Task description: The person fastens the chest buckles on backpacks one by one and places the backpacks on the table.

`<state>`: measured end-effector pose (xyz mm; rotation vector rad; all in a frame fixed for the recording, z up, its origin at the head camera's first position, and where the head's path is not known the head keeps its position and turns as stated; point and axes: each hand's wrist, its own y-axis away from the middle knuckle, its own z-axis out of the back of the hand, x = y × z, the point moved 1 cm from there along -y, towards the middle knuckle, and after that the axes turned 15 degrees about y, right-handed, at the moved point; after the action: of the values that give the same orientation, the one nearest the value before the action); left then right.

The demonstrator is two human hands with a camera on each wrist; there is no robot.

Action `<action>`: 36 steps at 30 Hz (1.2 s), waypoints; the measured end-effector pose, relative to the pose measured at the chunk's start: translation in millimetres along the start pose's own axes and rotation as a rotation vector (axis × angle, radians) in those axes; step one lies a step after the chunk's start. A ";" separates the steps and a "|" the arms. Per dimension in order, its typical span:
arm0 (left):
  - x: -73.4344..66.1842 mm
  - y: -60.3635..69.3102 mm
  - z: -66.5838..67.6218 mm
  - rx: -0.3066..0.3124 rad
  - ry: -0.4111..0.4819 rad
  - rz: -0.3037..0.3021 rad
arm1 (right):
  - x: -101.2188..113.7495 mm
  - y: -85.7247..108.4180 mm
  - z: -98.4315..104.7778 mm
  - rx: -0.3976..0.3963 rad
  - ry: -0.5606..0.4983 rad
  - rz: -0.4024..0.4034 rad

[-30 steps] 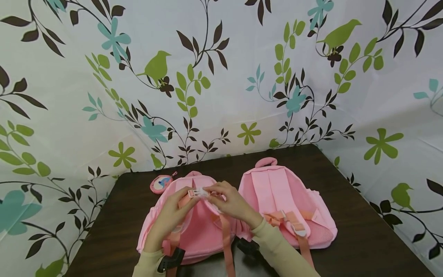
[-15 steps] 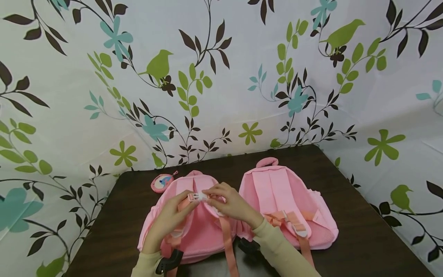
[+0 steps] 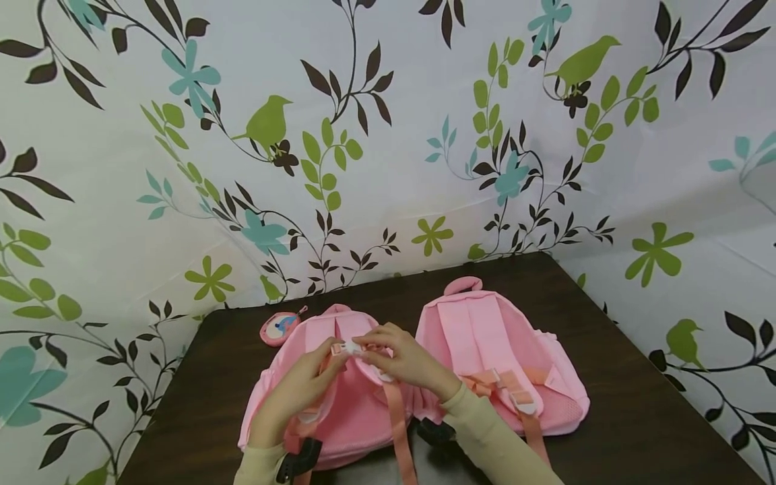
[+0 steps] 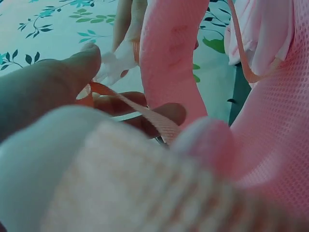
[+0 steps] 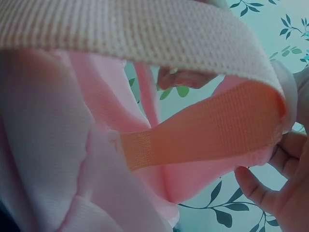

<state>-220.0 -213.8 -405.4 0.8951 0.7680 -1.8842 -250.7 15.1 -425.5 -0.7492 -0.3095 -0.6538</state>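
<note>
A small white plastic buckle (image 3: 349,347) on orange webbing is held up in front of the left pink backpack (image 3: 360,431). My left hand (image 3: 303,380) pinches its left side between thumb and fingers. From the other side, my right hand (image 3: 406,355) grips the buckle's right end. Fingers partly hide the buckle, so how deeply its halves engage is unclear. In the left wrist view the white buckle (image 4: 113,66) shows beyond the thumb, with thin webbing (image 4: 140,108) trailing across the fingers. Wide orange webbing (image 5: 212,125) leads toward my right hand (image 5: 285,188) in the right wrist view.
A second pink backpack (image 3: 479,330) lies to the right, straps upward, touching or nearly touching the first. A small round pink pouch (image 3: 280,327) rests behind the left backpack. The dark table (image 3: 618,397) meets a patterned cloth (image 3: 388,182) at the back.
The buckle's two sides look closer together than a second ago, and less of its left half shows. Both hands keep their hold. The head view has shifted slightly.
</note>
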 end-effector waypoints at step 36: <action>0.7 6.1 -0.3 -0.025 -0.042 0.013 | 5.0 0.6 -6.9 0.073 -0.056 -0.070</action>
<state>-214.7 -216.4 -407.1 0.8406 0.7571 -1.8722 -246.3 8.4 -428.3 -0.6904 -0.4103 -0.6851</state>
